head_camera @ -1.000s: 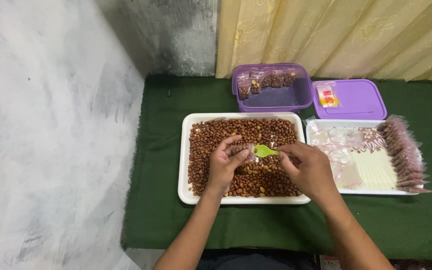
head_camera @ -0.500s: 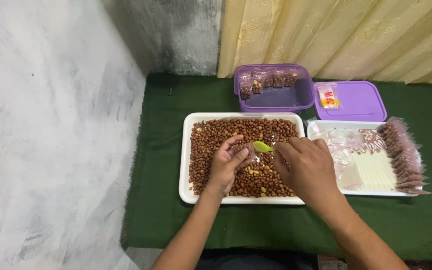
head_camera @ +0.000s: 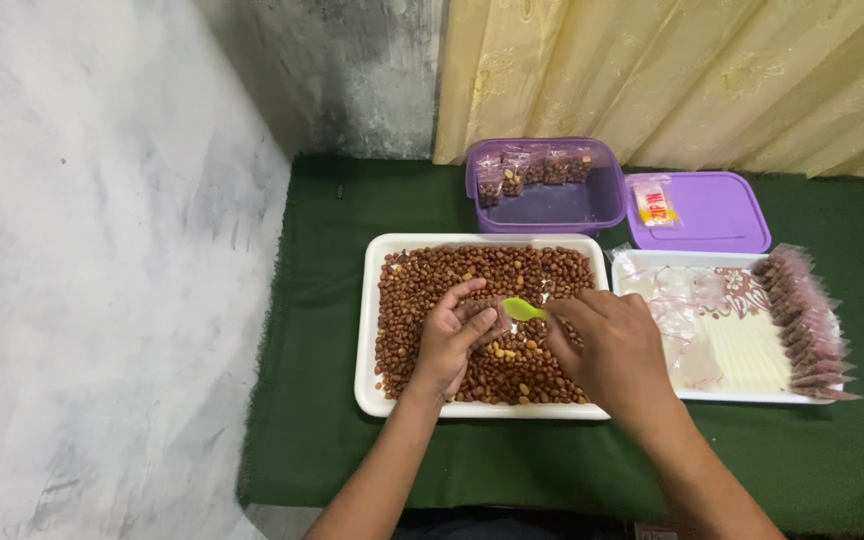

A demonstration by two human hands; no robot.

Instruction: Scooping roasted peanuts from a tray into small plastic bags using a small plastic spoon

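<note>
Barely shifted, right hand [head_camera: 607, 345] pinches green scoop [head_camera: 522, 309] toward cupped left hand [head_camera: 454, 335] (over peanuts [head_camera: 482, 275]).

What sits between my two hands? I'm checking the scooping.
In the head view, a small green spoon bridges the left hand and right hand, above the peanuts.

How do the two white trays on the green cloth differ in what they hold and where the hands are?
The left tray is filled with brown nuts; the right tray holds clear little bags and a row of filled packets. Both hands, left hand and right hand, are over the left tray, none over the right tray. Both are white and rectangular.
</note>
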